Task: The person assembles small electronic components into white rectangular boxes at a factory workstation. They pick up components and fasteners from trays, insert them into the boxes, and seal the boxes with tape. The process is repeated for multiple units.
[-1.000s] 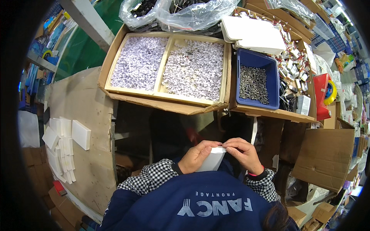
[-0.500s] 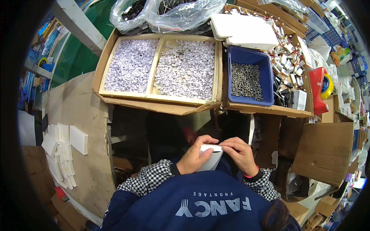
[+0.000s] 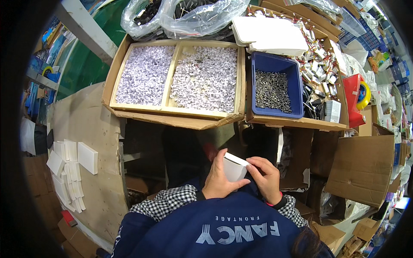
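A small white box (image 3: 233,170) is held in front of my chest, with a dark gap below the white flap along its far edge. My left hand (image 3: 216,179) grips it from the left, fingers up its side and thumb along the near face. On the right, my right hand (image 3: 266,179) pinches the box's corner where the flap ends, thumb and fingertips pressed there. What lies inside the box is hidden.
Ahead stands a divided tray (image 3: 167,105) of small white parts. Right of it are a blue bin (image 3: 275,112) of short metal pieces and a red tape dispenser (image 3: 353,101). White boxes (image 3: 87,158) lie piled on the left table (image 3: 92,112). Clear bags (image 3: 193,23) sit behind.
The box has tilted, so its wide face shows more. My left thumb has moved off the top edge down to the near face. My right hand has shifted slightly down and left.
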Demonstrator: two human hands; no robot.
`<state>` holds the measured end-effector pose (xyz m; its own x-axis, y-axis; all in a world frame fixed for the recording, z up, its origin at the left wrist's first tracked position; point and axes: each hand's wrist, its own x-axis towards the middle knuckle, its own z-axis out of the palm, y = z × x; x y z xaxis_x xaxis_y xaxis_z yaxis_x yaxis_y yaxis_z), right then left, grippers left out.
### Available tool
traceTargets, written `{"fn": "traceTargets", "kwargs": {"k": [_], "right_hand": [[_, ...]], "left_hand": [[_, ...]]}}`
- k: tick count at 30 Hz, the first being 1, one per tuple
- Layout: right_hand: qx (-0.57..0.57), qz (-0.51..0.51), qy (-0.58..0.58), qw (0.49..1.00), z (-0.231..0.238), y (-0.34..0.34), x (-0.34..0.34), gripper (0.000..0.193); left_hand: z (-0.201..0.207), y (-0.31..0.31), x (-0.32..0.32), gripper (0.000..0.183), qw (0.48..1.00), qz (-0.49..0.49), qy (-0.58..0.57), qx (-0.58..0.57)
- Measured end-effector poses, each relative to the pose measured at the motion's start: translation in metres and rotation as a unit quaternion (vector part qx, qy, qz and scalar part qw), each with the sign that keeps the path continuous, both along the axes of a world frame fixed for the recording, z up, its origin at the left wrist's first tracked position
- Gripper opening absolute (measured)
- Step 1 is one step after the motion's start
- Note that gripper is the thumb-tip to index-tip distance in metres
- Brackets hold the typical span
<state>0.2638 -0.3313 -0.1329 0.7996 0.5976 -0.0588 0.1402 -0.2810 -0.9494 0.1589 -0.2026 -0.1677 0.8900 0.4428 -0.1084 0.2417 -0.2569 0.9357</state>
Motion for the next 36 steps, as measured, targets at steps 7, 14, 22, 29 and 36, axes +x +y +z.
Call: {"fn": "traceTargets", "kwargs": {"k": [7, 14, 22, 29, 36], "right_hand": [[-0.017, 0.07, -0.027, 0.997, 0.026, -0.008, 0.003, 0.018], [-0.025, 0.062, 0.196, 0.978, 0.034, -0.007, 0.01, 0.033], [-0.088, 0.099, 0.022, 0.991, 0.033, -0.005, 0.008, 0.037], [-0.12, 0.103, -0.045, 0.986, 0.033, -0.009, 0.004, 0.041], [-0.149, 0.109, -0.036, 0.982, 0.04, -0.002, 0.007, 0.041]], "left_hand": [[0.011, 0.0, 0.017, 0.101, 0.994, -0.109, 0.022, -0.003], [0.007, -0.002, 0.015, 0.095, 0.993, -0.101, -0.042, -0.037], [0.006, -0.003, 0.011, 0.088, 0.993, -0.114, -0.019, -0.008], [0.009, -0.003, 0.009, 0.091, 0.992, -0.122, -0.016, 0.04], [0.009, -0.005, 0.008, 0.094, 0.992, -0.12, -0.034, 0.035]]}}
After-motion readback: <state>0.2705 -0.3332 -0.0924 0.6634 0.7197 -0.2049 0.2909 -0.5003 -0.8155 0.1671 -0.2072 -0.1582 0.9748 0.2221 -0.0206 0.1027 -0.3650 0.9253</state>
